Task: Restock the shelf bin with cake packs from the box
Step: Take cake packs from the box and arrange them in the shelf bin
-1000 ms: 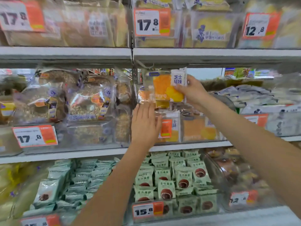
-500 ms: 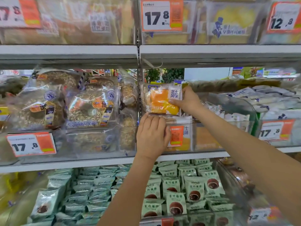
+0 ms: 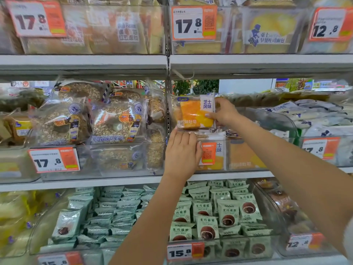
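An orange cake pack [image 3: 193, 112] with a white label stands upright above the clear shelf bin [image 3: 246, 155] on the middle shelf. My right hand [image 3: 223, 112] pinches the pack's right edge, thumb in front. My left hand [image 3: 182, 153] lies flat with straight fingers against the bin's front left wall, fingertips at the rim just under the pack. More orange packs lie inside the bin behind an orange price tag [image 3: 208, 153]. The supply box is out of view.
Bagged grain breads [image 3: 116, 123] fill the bin to the left. Grey packs [image 3: 313, 115] sit in the bin to the right. Green chocolate-cake packs [image 3: 217, 213] fill the lower shelf. The upper shelf board [image 3: 172, 62] hangs close above the pack.
The pack has come down and settled lower onto the bin's stack, held by my right hand. My left hand stays flat on the bin front. The camera has moved closer.
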A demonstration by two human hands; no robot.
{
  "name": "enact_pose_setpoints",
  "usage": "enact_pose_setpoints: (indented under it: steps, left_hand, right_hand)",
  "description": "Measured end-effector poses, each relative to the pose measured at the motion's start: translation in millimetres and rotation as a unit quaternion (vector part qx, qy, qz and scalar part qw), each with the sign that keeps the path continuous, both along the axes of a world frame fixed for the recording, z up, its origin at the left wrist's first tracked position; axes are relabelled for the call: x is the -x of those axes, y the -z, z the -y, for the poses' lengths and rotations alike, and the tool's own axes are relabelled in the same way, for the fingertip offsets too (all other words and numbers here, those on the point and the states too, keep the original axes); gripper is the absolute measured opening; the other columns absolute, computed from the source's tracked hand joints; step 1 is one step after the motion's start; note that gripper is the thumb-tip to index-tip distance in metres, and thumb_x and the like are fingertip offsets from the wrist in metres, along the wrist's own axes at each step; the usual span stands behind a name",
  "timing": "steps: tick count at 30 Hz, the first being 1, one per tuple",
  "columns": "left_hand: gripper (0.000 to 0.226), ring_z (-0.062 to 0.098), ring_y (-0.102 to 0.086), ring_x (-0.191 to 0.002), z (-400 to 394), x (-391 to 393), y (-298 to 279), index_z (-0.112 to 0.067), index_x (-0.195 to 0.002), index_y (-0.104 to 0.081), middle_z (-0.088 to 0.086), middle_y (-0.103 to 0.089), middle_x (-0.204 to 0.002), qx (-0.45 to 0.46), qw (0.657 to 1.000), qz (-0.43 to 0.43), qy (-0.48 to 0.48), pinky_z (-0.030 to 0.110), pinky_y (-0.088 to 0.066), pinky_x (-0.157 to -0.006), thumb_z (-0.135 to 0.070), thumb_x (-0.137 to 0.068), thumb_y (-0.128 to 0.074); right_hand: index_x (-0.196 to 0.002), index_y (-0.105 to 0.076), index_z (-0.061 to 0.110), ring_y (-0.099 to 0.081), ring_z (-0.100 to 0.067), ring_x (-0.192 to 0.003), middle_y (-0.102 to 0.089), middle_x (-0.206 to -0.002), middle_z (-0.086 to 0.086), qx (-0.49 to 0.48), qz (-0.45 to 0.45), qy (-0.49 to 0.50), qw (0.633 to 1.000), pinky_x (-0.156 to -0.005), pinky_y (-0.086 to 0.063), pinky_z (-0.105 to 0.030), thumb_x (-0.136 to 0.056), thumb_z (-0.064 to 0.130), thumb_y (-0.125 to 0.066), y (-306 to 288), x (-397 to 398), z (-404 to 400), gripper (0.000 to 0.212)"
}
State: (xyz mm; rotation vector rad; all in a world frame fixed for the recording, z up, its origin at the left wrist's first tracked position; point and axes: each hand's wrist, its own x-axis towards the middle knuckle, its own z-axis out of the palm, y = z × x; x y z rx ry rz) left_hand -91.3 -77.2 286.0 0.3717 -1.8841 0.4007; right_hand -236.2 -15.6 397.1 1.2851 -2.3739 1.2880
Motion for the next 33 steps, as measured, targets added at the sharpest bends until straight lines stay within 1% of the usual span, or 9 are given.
enact_pose_setpoints:
  steps: [7,11,14,18,21,26,28,30,33]
  left_hand:
    - [0.029,0.028,-0.060,-0.081,-2.1,-1.7,-0.5,-0.006,-0.086,-0.061,0.009,-0.062,-0.078,-0.012,1.000,0.018,0.001,0.041,-0.030,-0.107,-0.025,-0.090,-0.039]
    - [0.030,0.029,-0.059,-0.083,-1.5,-2.4,-0.5,-0.006,-0.087,-0.061,0.009,-0.062,-0.080,-0.024,0.999,0.038,0.007,0.042,-0.030,-0.108,-0.025,-0.091,-0.038]
    - [0.038,0.030,-0.061,-0.094,-3.5,-4.2,-1.8,-0.003,-0.101,-0.063,0.012,-0.066,-0.095,-0.037,0.997,0.068,0.007,0.042,-0.025,-0.110,-0.027,-0.092,-0.035]
    - [0.047,0.029,-0.045,-0.130,-13.9,-17.3,10.9,0.001,-0.131,-0.051,0.016,-0.053,-0.135,0.000,0.997,0.065,0.049,0.045,-0.015,-0.117,-0.025,-0.096,-0.034]
    - [0.044,0.028,-0.043,-0.129,-32.8,-28.6,43.6,-0.002,-0.132,-0.050,0.015,-0.051,-0.137,0.066,0.983,0.095,0.140,0.046,-0.024,-0.114,-0.018,-0.092,-0.039]
    - [0.027,0.027,-0.053,-0.098,-71.8,-42.6,132.3,-0.008,-0.110,-0.047,0.014,-0.063,-0.109,0.011,0.964,0.169,0.207,0.035,-0.041,-0.085,-0.016,-0.084,-0.045]
    - [0.021,0.026,-0.056,-0.088,-88.0,-53.8,181.1,-0.010,-0.099,-0.044,0.011,-0.063,-0.098,-0.036,0.947,0.236,0.215,0.032,-0.040,-0.077,-0.018,-0.080,-0.046]
    - [0.024,0.024,-0.061,-0.083,-100.6,-67.8,234.9,-0.013,-0.098,-0.046,0.007,-0.064,-0.092,-0.108,0.917,0.319,0.213,0.031,-0.045,-0.073,-0.021,-0.076,-0.043]
    - [0.039,0.024,-0.064,-0.094,-115.8,-93.1,300.4,-0.011,-0.113,-0.055,0.007,-0.064,-0.107,-0.246,0.840,0.446,0.188,0.031,-0.051,-0.078,-0.019,-0.077,-0.044]
  right_hand:
    - [-0.129,-0.043,0.005,-0.051,-0.029,-0.121,-0.054,-0.133,-0.013,-0.075,-0.034,0.010,0.997,-0.093,-0.043,-0.034,-0.082,0.021,-0.072,6.0,-3.4,4.0,0.057]
    - [-0.131,-0.037,0.000,-0.051,-0.031,-0.120,-0.051,-0.132,-0.016,-0.111,-0.036,0.037,0.992,-0.092,-0.045,-0.037,-0.076,0.032,-0.077,7.1,-4.0,8.2,0.075]
    - [-0.132,-0.032,-0.003,-0.045,-0.034,-0.124,-0.046,-0.134,-0.021,-0.104,-0.038,0.073,0.991,-0.098,-0.043,-0.041,-0.075,0.034,-0.077,4.4,-6.2,3.5,0.082]
    - [-0.137,-0.032,0.000,-0.043,-0.031,-0.126,-0.044,-0.136,-0.018,-0.013,-0.046,0.073,0.996,-0.100,-0.039,-0.039,-0.080,0.031,-0.073,9.3,-22.3,-22.0,0.076]
    - [-0.131,-0.042,0.008,-0.048,-0.022,-0.114,-0.051,-0.123,-0.010,0.131,-0.088,0.047,0.986,-0.094,-0.042,-0.033,-0.087,0.024,-0.066,36.3,-48.7,-53.9,0.053]
    - [-0.110,-0.051,0.012,-0.047,-0.008,-0.093,-0.050,-0.100,0.004,0.228,-0.131,0.007,0.965,-0.082,-0.038,-0.017,-0.091,0.013,-0.058,147.2,-99.1,-108.0,0.020]
    - [-0.105,-0.050,0.020,-0.048,-0.007,-0.092,-0.050,-0.098,0.006,0.159,-0.083,0.000,0.984,-0.083,-0.037,-0.015,-0.091,0.013,-0.058,217.1,-114.3,-123.5,0.018]
    - [-0.102,-0.050,0.023,-0.053,-0.010,-0.094,-0.054,-0.098,0.006,0.051,-0.006,-0.003,0.999,-0.084,-0.042,-0.022,-0.090,0.015,-0.059,294.2,-123.3,-137.6,0.017]
    - [-0.104,-0.054,0.018,-0.056,-0.017,-0.098,-0.058,-0.099,0.003,-0.096,0.092,-0.021,0.991,-0.085,-0.048,-0.034,-0.088,0.019,-0.061,393.5,-127.4,-159.8,0.017]
